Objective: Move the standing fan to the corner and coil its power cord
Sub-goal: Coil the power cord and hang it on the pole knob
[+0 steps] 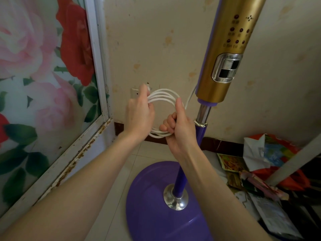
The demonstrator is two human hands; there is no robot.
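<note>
Both bare forearms extended forward. Left hand [139,113]: back toward camera, fingers curled round left side of power cord [165,95] coil. Right hand [181,131]: thumb pointing up, fingers wrapped round coil's lower right. Coil held upright between hands. Count: one cord, four loops, perhaps five as strands overlap. One tail runs from right hand to standing fan [224,54], just right of it. One purple base [152,206] below wrists.
</note>
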